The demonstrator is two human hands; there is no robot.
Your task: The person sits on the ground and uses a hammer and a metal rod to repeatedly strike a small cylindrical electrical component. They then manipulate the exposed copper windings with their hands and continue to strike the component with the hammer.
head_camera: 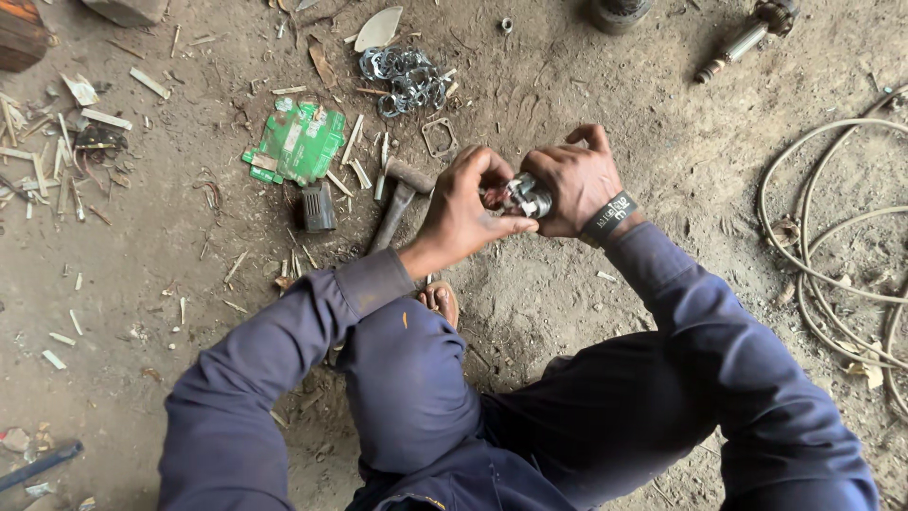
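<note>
The small metal part [526,196], a shiny round piece with a dark reddish bit at its left side, sits between both hands above the dirt floor [586,85], in front of the squatting person's knees. The right hand [579,180] wraps around it from the far side, fingers curled tight, a dark wristband at the wrist; the left hand [465,203] pinches at its near end with thumb and fingertips closed on it. By the look of the grip, the step in hand is working something loose or turning it by finger force; the next move would call for a steady hold from the right hand while the left pulls or twists. The surface is packed, dusty earth. A pale hose [823,246] loops at the right. A broken green circuit board [301,142] lies to the left, a hammer [397,203] just beside the left hand, a heap of metal rings [407,78] beyond, and wood splinters lie scattered about.
</note>
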